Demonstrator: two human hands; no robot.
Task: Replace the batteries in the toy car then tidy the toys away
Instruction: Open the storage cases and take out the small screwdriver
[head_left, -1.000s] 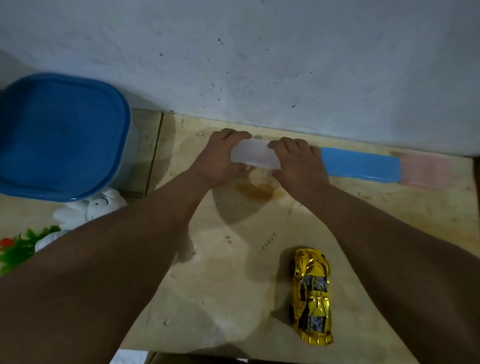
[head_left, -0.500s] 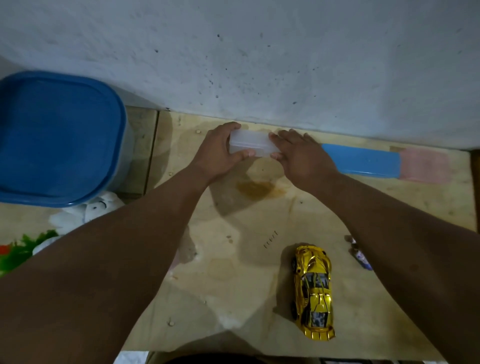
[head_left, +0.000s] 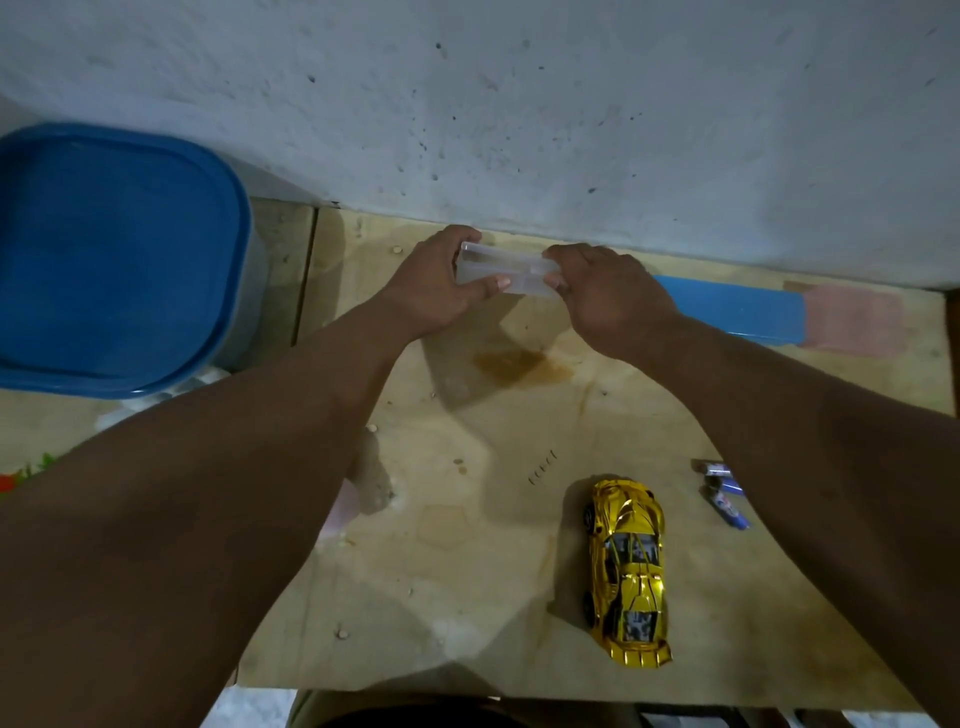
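A small clear plastic box (head_left: 506, 271) is held above the far edge of the wooden table (head_left: 467, 571), close to the wall. My left hand (head_left: 434, 291) grips its left end and my right hand (head_left: 608, 296) grips its right end. What the box contains cannot be made out. A shiny gold toy car (head_left: 627, 569) rests on its wheels on the table at the near right. Two or three blue batteries (head_left: 724, 491) lie just right of the car, partly hidden by my right forearm.
A large tub with a blue lid (head_left: 111, 260) stands at the left. A white plush toy (head_left: 156, 400) and a green toy (head_left: 31, 470) peek out below it. A blue box (head_left: 737, 312) and a pink box (head_left: 852, 322) lie along the wall at the right.
Both hands have lifted the clear box off the table by the wall and tilted it toward me. The batteries have come into view beside the car.
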